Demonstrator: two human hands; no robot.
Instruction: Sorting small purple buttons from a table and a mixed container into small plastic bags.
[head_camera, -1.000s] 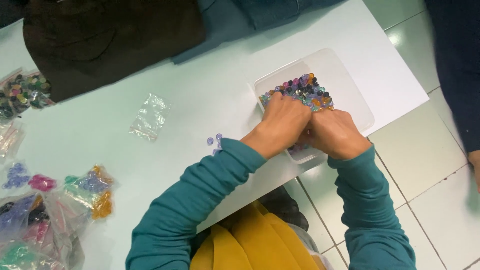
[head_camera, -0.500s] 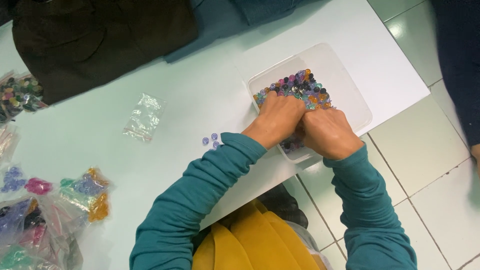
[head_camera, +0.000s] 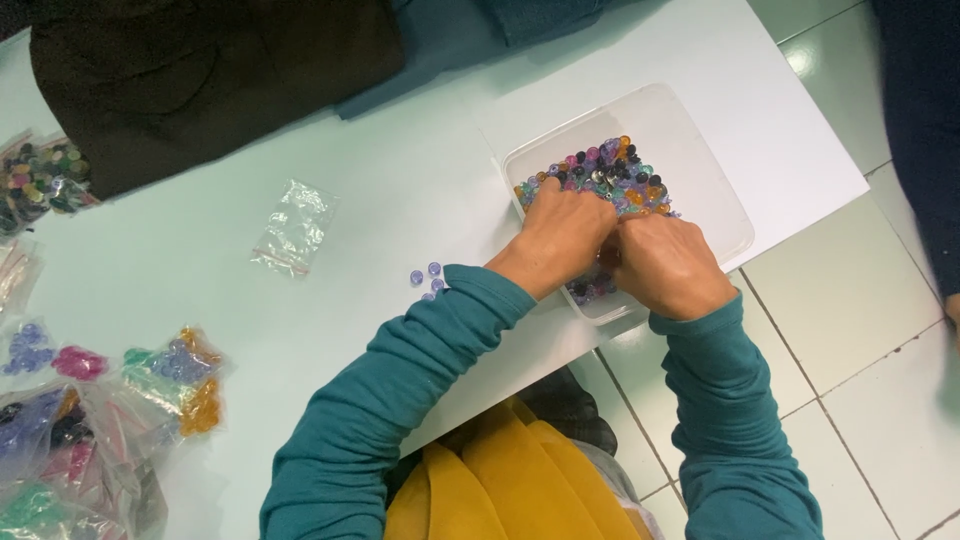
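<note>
A clear plastic tray (head_camera: 705, 135) stands near the table's right corner, holding a pile of small round beads (head_camera: 612, 172) in purple, orange, black and green. Both my hands are down in that pile, side by side and touching. My left hand (head_camera: 558, 238) is curled over the beads at the tray's near left. My right hand (head_camera: 668, 268) is beside it at the near edge. The fingertips of both hands are hidden among the beads, so I cannot tell whether they pinch anything. Teal sleeves cover both arms.
Three loose purple beads (head_camera: 428, 276) lie left of my left wrist. An empty clear bag (head_camera: 295, 226) lies mid-table, and bags of sorted coloured beads (head_camera: 170, 375) sit at the left. Dark cloth (head_camera: 200, 70) covers the far side. Another person's dark sleeve (head_camera: 925, 120) is over the tiled floor (head_camera: 850, 300).
My hands have stayed in the tray, shifting only slightly among the beads. The view has drifted a little.
</note>
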